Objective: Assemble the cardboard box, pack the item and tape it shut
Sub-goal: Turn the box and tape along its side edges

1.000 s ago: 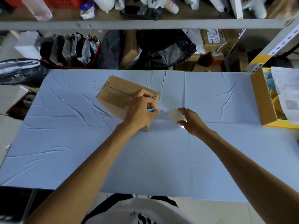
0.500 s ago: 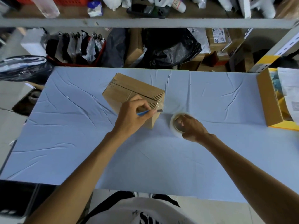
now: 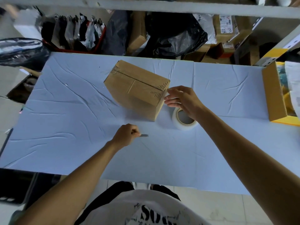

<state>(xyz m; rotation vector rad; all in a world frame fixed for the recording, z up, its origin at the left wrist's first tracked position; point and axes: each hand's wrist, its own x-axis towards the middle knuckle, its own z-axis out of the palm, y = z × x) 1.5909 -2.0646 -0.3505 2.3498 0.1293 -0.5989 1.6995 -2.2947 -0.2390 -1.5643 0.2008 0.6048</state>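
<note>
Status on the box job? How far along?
Nearly done. The cardboard box is closed, flaps flat, and the top seam looks taped; the item is not visible. In hand: the left hand grips a small cutter, the right hand reaches open to the box's end. The tape roll lies on the table. Left: probably pressing the tape end down.

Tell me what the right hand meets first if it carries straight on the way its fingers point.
The cardboard box: the right hand's straight fingers aim left at its right end, close by or perhaps touching; depth is unclear. The tape roll lies nearer the person, out of that line.
</note>
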